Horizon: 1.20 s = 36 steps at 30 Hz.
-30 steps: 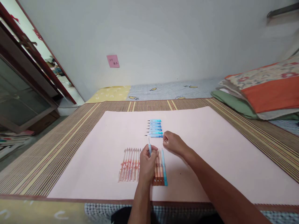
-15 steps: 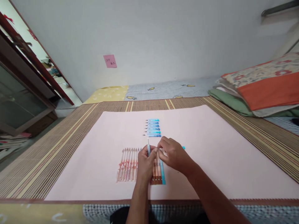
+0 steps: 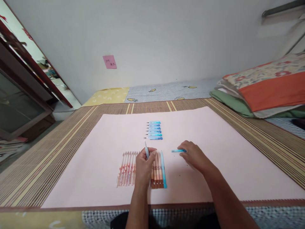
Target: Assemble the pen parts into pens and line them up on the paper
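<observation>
My left hand (image 3: 145,162) is closed around a light-blue pen part (image 3: 146,150) whose thin white end points up and away from me. Off to the right, the fingers of my right hand (image 3: 192,154) are closed on one end of a short blue pen barrel (image 3: 175,151) at the paper. Beneath and beside my left hand lie several brown pens (image 3: 157,171) and one light-blue pen (image 3: 163,170) in a row. Left of it, several clear pens with pink and red prints (image 3: 126,168) lie side by side, some partly covered by the hand.
Farther off, several short blue pen pieces with thin dark tips (image 3: 154,130) are stacked in a column. All lie on a large pale-pink sheet (image 3: 214,178) over a striped mat (image 3: 78,127). Folded bedding (image 3: 267,92) sits at the right, against a wall with a pink note (image 3: 110,62).
My right hand has moved right, away from my left hand, to the short blue barrel. My left hand keeps the light-blue pen part. The view has shifted slightly.
</observation>
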{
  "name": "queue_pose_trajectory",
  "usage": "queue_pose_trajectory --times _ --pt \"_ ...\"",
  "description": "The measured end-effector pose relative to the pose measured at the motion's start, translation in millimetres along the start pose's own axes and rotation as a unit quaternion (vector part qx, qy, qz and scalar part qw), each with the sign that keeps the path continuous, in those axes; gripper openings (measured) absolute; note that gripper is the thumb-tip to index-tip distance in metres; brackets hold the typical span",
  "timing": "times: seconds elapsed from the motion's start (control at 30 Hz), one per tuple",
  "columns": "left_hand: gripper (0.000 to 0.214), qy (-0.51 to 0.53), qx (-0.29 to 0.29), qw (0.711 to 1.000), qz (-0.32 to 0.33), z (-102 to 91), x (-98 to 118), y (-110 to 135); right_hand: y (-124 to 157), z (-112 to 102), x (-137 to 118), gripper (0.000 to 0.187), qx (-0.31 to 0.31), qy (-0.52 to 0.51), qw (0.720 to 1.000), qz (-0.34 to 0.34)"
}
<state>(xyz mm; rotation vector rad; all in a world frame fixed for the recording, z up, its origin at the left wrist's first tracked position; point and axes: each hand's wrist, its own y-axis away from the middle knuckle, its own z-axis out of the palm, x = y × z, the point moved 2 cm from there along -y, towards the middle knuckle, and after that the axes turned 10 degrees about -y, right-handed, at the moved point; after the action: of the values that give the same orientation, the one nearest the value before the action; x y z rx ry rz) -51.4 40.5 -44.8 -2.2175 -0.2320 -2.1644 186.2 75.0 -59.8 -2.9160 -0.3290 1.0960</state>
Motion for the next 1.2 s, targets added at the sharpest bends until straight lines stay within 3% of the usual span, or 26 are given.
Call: queue_pose_trajectory --times 0.13,0.23,0.4,0.47,0.57,0.73,1.2 --pt "0.025 -0.030 -0.011 0.999 0.014 -3.9 6 3 -2 6 1 0.016 0.020 -0.015 1.000 0.010" --pt "0.027 -0.036 -0.012 0.999 0.016 -6.9 12 7 -1 7 -5 0.010 0.030 -0.143 0.989 0.015" --pt "0.026 -0.037 -0.019 0.999 0.031 -5.8 22 12 1 18 -30 0.021 -0.064 -0.437 0.896 -0.028" --pt "0.024 -0.048 -0.024 0.998 0.039 -4.8 25 13 1 26 -42 0.022 -0.088 -0.485 0.869 -0.049" --pt "0.023 -0.066 -0.029 0.997 0.039 -5.8 29 15 1 35 -53 0.022 -0.097 -0.508 0.854 -0.055" --pt "0.023 -0.103 -0.037 0.993 0.043 -11.1 31 19 2 38 -56 0.019 -0.085 -0.513 0.852 -0.059" --pt "0.025 -0.115 -0.038 0.992 0.038 -16.0 23 12 7 23 -68 0.013 -0.051 -0.413 0.905 -0.093"
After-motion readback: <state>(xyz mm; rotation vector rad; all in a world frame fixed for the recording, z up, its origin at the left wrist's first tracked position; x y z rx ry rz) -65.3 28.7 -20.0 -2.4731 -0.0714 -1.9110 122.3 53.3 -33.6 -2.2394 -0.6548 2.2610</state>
